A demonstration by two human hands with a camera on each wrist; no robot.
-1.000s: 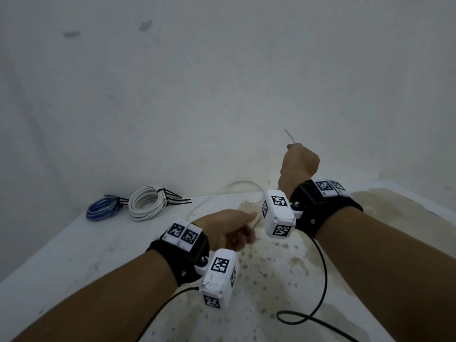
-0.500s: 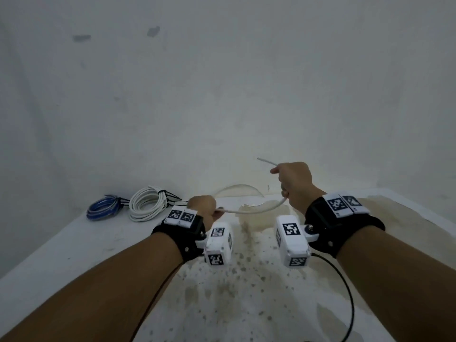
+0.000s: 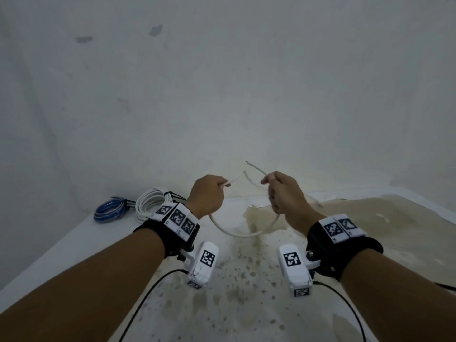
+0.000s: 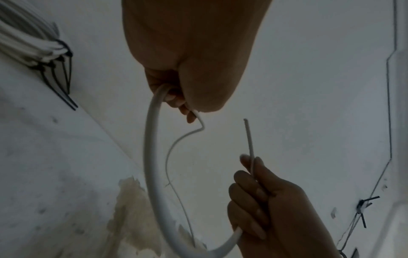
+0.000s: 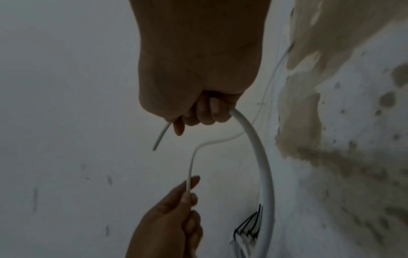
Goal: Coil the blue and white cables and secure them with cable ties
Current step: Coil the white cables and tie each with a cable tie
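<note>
Both hands, left [image 3: 207,195] and right [image 3: 283,193], grip a white cable [image 3: 243,234] over a seemingly damp-stained white surface [image 3: 74,245].

I see no readable text, only black-and-white square code markers on the wrist bands [image 3: 178,216] and the white camera housings [image 3: 293,265] below them

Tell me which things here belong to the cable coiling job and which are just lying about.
Job:
- loose white cable, gripped by left hand and right hand
- coiled white cable, already tied
- coiled blue cable, already tied
- black cable ties on the white coil

Lying about:
- black wrist-camera cords
- stained table
</note>
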